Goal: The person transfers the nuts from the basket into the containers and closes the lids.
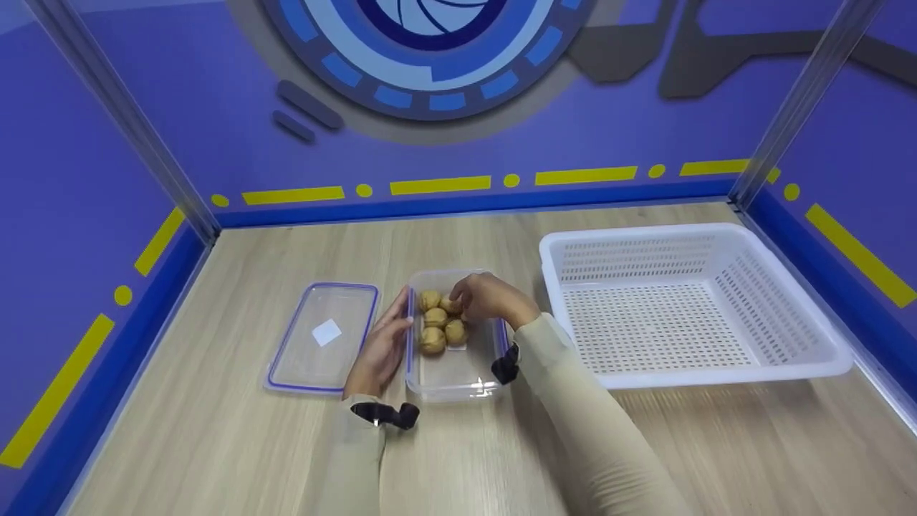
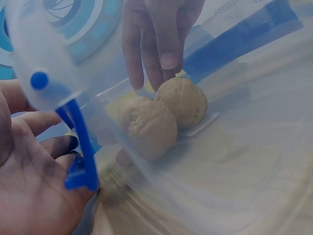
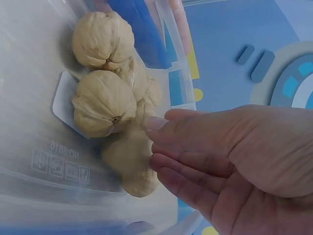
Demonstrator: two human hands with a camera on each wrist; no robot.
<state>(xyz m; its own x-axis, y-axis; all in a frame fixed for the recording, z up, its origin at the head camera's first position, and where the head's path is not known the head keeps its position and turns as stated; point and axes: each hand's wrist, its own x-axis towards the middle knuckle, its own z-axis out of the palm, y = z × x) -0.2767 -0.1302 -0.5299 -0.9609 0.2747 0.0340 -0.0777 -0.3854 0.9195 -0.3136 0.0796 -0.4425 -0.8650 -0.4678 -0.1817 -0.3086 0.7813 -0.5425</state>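
Observation:
Several walnuts (image 1: pixel 433 340) lie together in the far left part of a clear plastic container (image 1: pixel 466 373). My left hand (image 1: pixel 383 351) rests against the container's left side, its palm beside a hanging blue-edged clip flap (image 2: pixel 80 147) in the left wrist view. Over the container's far end is my right hand (image 1: pixel 487 296), fingers pointing down into it. In the right wrist view, the thumb tip and fingertips (image 3: pixel 157 161) are right at a blurred walnut (image 3: pixel 129 152), with the fingers not curled round it. Two sharper walnuts (image 3: pixel 104 104) sit beside it.
A clear lid (image 1: pixel 326 358) with a blue seal and a white label lies left of the container. To the right stands a large white perforated basket (image 1: pixel 555 287). Blue panels (image 1: pixel 430 158) enclose the wooden table (image 1: pixel 236 430) at the back and sides.

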